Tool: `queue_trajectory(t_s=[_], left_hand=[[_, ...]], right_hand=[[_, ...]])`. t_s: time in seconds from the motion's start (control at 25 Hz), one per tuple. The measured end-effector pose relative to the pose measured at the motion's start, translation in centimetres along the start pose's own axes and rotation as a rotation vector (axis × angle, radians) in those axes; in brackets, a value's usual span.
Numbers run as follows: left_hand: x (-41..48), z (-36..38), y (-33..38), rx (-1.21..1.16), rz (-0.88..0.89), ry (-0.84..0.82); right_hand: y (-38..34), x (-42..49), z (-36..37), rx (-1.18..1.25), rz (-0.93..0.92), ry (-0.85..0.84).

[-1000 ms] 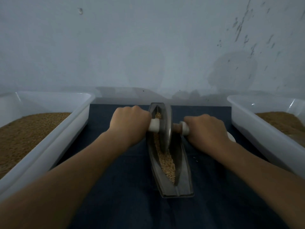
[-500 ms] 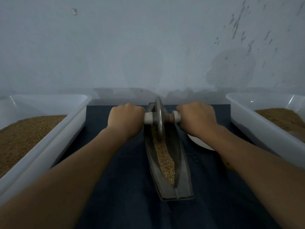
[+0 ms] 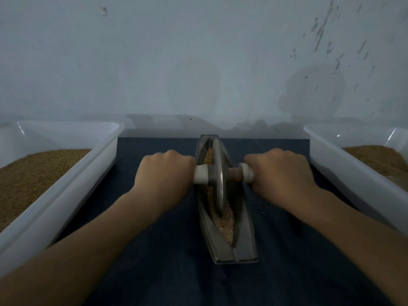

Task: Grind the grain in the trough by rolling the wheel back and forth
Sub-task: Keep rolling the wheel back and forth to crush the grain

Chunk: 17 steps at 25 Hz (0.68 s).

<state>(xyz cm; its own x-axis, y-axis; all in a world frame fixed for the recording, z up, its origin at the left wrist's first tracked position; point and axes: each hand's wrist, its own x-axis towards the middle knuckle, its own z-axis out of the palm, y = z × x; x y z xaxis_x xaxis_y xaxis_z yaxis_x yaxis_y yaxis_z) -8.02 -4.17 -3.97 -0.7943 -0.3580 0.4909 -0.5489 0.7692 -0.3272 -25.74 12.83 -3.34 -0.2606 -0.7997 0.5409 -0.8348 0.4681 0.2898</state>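
The metal wheel [image 3: 217, 176] stands upright in the narrow trough [image 3: 242, 244], its rim bedded in the grain [image 3: 226, 224] mid-channel. The left hand [image 3: 164, 175] and right hand [image 3: 280, 173] each grip a white axle handle [image 3: 201, 177]. The trough lies on dark cloth [image 3: 176, 272] between two white grain tubs [image 3: 66, 191].

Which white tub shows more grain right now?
The left tub: a broad bed of grain fills it; the right tub shows only a small patch at the frame edge.
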Motion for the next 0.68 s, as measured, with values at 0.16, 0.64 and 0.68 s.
queue_trajectory(t_s=[0.16, 0.64, 0.68], left_hand=[[5.4, 1.1, -0.4, -0.010, -0.044, -0.062], [-0.7, -1.4, 0.4, 0.034, 0.044, 0.001], [0.3, -0.6, 0.3, 0.014, 0.015, -0.005]], right_hand=[[0.2, 5.3, 2.7, 0.080, 0.143, -0.150], [0.6, -1.7, -0.2, -0.022, 0.020, -0.065], [0.4, -0.5, 0.6, -0.012, 0.033, -0.040]])
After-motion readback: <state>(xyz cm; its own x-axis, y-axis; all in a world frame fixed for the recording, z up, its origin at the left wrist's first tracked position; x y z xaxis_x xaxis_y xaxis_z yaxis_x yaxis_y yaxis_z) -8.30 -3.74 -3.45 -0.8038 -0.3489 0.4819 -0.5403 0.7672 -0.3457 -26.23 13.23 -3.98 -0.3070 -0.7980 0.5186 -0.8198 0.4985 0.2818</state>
